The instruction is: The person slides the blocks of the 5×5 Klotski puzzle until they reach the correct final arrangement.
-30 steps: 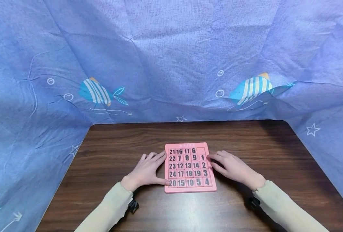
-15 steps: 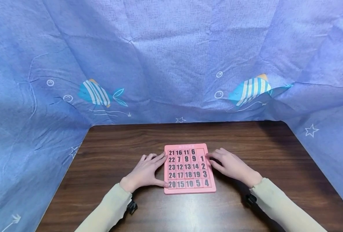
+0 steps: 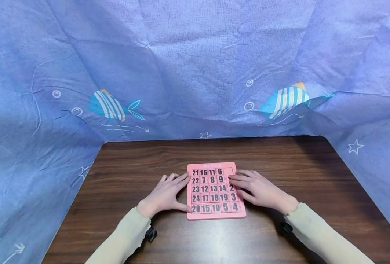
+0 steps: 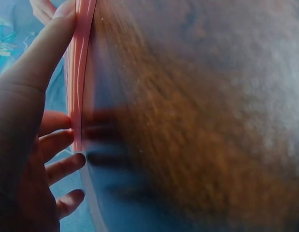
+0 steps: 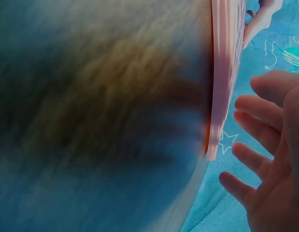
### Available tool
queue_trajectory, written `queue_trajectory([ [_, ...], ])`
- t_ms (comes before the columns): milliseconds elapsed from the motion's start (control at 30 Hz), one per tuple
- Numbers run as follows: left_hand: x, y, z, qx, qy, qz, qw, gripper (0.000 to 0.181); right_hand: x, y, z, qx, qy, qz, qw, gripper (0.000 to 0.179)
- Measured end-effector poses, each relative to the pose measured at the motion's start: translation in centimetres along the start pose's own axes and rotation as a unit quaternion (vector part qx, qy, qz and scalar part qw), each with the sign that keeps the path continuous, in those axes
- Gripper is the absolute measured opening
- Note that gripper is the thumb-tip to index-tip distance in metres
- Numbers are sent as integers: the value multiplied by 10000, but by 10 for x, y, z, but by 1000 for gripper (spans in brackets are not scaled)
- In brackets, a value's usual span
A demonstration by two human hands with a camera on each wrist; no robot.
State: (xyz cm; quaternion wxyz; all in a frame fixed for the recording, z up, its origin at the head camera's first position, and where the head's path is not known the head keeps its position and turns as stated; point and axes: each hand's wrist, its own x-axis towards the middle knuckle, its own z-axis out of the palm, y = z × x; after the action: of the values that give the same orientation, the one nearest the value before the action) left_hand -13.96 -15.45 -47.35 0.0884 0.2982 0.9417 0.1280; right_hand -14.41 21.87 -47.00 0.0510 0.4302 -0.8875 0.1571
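Observation:
A pink sliding number puzzle (image 3: 214, 217) lies flat on the table, its tiles marked with black numbers. The open slot is in its top right corner. Along the left rim rests my left hand (image 3: 165, 193), thumb at the lower left corner and straight fingertips at the upper left. In the left wrist view the thumb (image 4: 35, 60) lies on the puzzle's edge. My right hand (image 3: 264, 190) reaches over the right rim, with fingertips on the right column just below the slot. They cover the tile there and part of the 2. The right wrist view shows its fingers (image 5: 258, 159) extended and spread.
The puzzle sits on a dark wood table (image 3: 142, 154). Behind and beside it hangs a blue cloth (image 3: 195, 73) printed with fish and stars. A black wrist device (image 3: 151, 234) shows under the left sleeve, another (image 3: 286, 227) under the right.
My right hand has shifted left from the puzzle's right edge onto the tiles, and its fingers now hide the 1. The left hand and the puzzle stay in place.

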Motion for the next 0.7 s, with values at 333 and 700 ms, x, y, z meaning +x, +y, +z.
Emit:
queue_trajectory([
  [333, 1, 2, -2, 7, -60, -70, 10000, 114, 5, 10, 1, 187, -497, 430, 9977, 46],
  [700, 0, 6, -6, 10, -102, -90, 9999, 114, 21, 19, -4, 505, -849, 737, 9924, 46],
])
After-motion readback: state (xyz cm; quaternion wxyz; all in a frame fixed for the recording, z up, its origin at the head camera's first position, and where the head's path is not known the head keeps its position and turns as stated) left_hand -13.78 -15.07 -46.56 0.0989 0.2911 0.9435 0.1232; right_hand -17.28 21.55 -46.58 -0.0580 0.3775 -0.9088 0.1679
